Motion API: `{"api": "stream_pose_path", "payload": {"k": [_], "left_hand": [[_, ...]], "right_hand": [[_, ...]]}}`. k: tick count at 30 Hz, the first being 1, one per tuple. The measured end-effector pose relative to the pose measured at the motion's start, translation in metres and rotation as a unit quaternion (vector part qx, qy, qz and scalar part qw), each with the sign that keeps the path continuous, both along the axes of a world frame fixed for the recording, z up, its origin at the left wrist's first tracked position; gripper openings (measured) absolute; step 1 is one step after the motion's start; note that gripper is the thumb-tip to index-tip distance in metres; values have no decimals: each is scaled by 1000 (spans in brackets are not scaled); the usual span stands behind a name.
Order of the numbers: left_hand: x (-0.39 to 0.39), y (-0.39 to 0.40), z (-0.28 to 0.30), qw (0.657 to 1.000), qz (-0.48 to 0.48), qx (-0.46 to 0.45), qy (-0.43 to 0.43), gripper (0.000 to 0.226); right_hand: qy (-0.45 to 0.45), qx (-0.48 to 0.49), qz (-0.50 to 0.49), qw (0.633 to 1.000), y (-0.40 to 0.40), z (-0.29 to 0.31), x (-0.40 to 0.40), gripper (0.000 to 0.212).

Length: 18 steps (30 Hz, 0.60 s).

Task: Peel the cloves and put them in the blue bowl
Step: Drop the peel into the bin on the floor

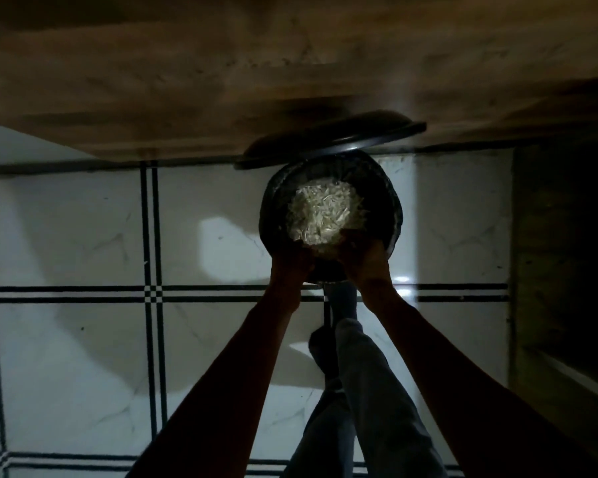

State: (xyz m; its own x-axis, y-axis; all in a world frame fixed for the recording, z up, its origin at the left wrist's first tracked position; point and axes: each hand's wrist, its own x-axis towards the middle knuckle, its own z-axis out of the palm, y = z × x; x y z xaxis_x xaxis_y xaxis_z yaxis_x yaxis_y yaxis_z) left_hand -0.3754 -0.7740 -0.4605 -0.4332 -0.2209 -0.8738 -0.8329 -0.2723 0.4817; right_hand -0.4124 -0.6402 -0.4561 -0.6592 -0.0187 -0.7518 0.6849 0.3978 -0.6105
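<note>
Garlic skins (325,210) fill the open bin (390,188): papery, featherlight, easily scattered. No cloves or blue bowl are visible. Your left hand (292,262) and right hand (366,258) meet at the bin's near rim; whether either grip is closed is unclear. The lid (328,141) stands raised above the tiled floor (83,236).

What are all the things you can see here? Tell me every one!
Bin: one, black, open, on the floor by the wall.
Lid: one, black, tipped up behind the bin.
Peels: a pale heap, inside the bin.
Floor: white tiles with dark lines.
Wall: brown, behind the bin.
Left hand: one, over the bin's near rim.
Right hand: one, beside the left.
Legs: in dark trousers, one foot near the bin's base.
</note>
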Motion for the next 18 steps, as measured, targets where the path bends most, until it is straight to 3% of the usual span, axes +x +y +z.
{"api": "stream_pose_path", "payload": {"k": [2, 5, 9, 11, 14, 18], "left_hand": [[-9, 5, -2, 998, -15, 51, -24, 16], [-23, 16, 3, 992, 54, 114, -19, 41], [-33, 12, 26, 982, 70, 162, 64, 44], [-45, 16, 53, 984, 35, 167, 52, 41], [-58, 44, 119, 994, -87, 54, 34, 24], [-49, 102, 216, 980, -167, -15, 105, 11]], "right_hand": [[24, -8, 16, 1000, -4, -3, -1, 35], [3, -33, 72, 997, -4, -8, -5, 37], [18, -12, -14, 1000, 34, 3, -11, 37], [46, 1, -39, 998, 56, 31, -13, 28], [89, -16, -123, 988, 97, 90, -8, 21], [159, -4, -210, 965, 168, 211, 14, 38]]}}
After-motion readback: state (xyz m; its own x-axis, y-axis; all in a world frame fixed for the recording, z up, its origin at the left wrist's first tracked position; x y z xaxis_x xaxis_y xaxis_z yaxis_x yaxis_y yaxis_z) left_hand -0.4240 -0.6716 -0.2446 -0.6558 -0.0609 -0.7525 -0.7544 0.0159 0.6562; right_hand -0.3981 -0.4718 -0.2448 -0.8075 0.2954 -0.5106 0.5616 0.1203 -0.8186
